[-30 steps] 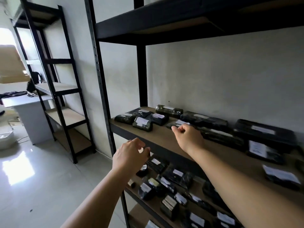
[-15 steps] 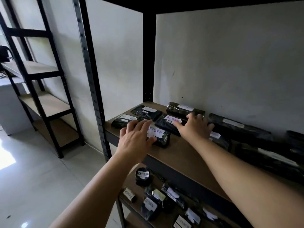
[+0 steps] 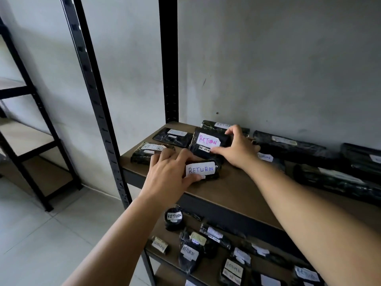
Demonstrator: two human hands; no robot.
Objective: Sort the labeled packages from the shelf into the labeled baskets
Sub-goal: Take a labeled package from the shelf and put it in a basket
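Both hands at work on the shelf (image 3: pixel 237 190): left hand (image 3: pixel 169 174) curled round a small black package (image 3: pixel 203 170) labelled RETURN in dark ink, right hand (image 3: pixel 237 149) pinching a larger package (image 3: pixel 208 144) marked RETURN in pink, tilted up off the board. Neither yet lifted clear. Sorting barely under way (no baskets in sight): more black packages along the wall and crowding the lower shelf (image 3: pixel 206 273). Behind, grey wall (image 3: pixel 268 69), pale tiled floor (image 3: pixel 41 234), another black rack (image 3: pixel 26 124) at left.
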